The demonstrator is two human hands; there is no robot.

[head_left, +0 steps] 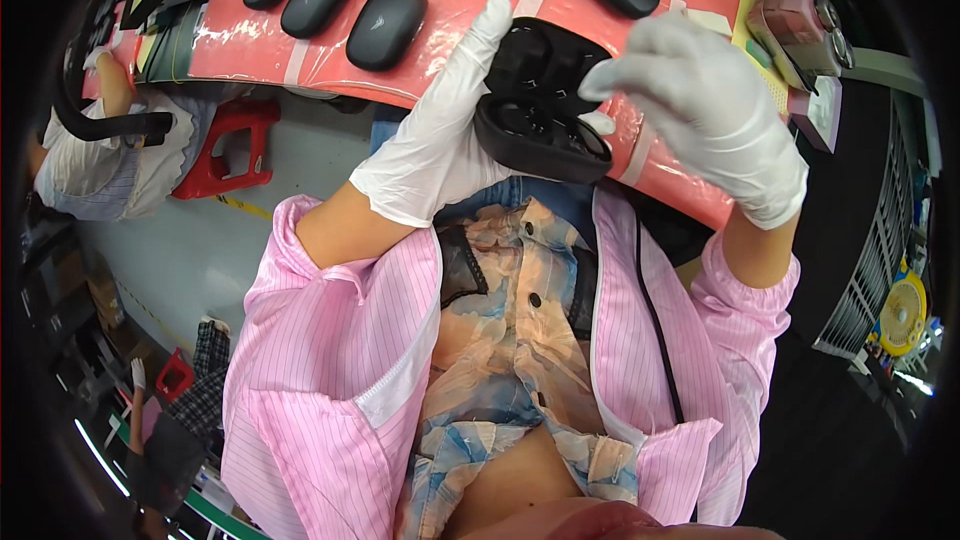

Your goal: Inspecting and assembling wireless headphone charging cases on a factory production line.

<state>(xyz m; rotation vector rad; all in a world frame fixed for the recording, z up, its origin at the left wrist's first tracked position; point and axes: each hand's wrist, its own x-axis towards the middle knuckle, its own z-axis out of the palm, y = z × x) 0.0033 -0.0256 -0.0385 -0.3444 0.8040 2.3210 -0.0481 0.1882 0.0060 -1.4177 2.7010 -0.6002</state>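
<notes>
Pink coat (330, 360) with thin stripes hangs open closest of all, over a shirt (490, 340) with peach and blue patches and dark buttons. Down the coat's right side runs a thin black cord (655, 310).

Past the sleeves come two hands in white gloves. The left hand (450, 130) holds an open black case (545, 145) from its left side, with the thumb pointing up and away and the other fingers mostly hidden by the case. The right hand (700, 100) is just beside the case, on its right. Its fingers are bent and bunched close, a bit blurry, pointing at the lid's edge. I cannot tell if they touch it or pinch something. The case is tipped up in front of the shirt, near the tabletop's edge, with its lid up on the far side and dark hollows inside.

Behind it is the red tabletop (240, 55), shiny on top, with pale strips across it. Six shut cases (387, 27) lie there, four on the left and two on the right, all black and round at the ends.

Farther off to the left are a red stool (235, 145) on the grey floor (320, 155) and a co-worker (100, 170) in pale clothes. Far to the right is a round yellow fan (902, 313).
</notes>
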